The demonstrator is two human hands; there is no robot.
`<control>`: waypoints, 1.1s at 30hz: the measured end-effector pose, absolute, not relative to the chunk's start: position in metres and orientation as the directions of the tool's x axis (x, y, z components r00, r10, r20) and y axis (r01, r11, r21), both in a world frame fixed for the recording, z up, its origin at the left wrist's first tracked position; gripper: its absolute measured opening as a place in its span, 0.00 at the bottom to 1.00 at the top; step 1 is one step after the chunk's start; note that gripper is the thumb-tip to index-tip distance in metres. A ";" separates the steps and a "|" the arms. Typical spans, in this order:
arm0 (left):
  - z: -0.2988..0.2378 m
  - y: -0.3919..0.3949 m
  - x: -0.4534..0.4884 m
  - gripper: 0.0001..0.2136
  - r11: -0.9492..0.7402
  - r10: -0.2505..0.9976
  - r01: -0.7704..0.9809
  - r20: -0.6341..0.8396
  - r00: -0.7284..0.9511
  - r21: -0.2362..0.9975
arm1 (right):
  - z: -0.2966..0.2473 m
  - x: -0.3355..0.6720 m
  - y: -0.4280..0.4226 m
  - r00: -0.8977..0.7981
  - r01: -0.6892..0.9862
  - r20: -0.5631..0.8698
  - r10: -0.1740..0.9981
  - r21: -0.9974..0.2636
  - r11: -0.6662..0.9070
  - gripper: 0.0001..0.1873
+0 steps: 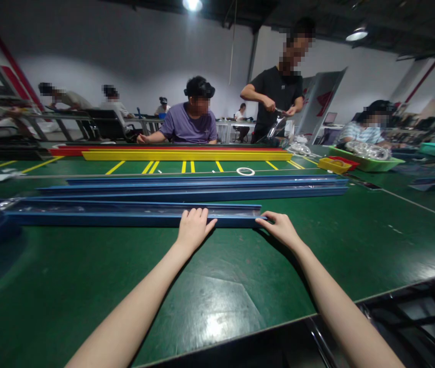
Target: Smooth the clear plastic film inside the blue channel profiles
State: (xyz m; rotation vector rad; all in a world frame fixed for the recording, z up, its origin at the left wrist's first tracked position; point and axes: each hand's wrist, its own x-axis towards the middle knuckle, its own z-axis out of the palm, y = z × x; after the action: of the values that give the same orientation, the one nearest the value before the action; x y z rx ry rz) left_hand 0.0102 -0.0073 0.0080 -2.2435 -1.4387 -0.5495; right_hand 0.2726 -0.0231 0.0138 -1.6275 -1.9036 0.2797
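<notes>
A long blue channel-shaped strip lies across the green table in front of me, its hollow side up with clear film inside. My left hand is closed over its near wall, fingers bent over the rim and thumb along the outside. At the strip's right end, my right hand pinches the near corner between thumb and fingers. Just behind lie more blue strips, side by side and slightly angled.
Yellow strips and red strips lie farther back. A white ring rests before them. On the right are a yellow tray and a green basin holding clear-wrapped items. Across the table, one person sits and another stands.
</notes>
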 end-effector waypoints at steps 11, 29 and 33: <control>0.007 -0.004 0.008 0.18 -0.382 0.773 0.918 0.507 0.381 -0.108 | 0.011 0.277 -0.021 0.044 0.875 0.332 0.942 -0.467 0.124 0.22; 0.009 -0.003 0.004 0.16 -0.416 0.753 0.909 0.566 0.337 0.012 | 0.016 0.275 -0.024 0.011 0.916 0.339 0.941 -0.380 0.126 0.23; 0.013 -0.004 0.003 0.16 -0.417 0.767 0.908 0.555 0.323 0.048 | 0.016 0.275 -0.024 0.019 0.915 0.333 0.943 -0.385 0.118 0.24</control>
State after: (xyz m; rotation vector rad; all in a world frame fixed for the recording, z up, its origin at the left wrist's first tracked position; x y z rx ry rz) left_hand 0.0034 -0.0036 0.0125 -2.3195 -1.5107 -0.7428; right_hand 0.2751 -0.0236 0.0158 -1.7953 -1.8936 0.0706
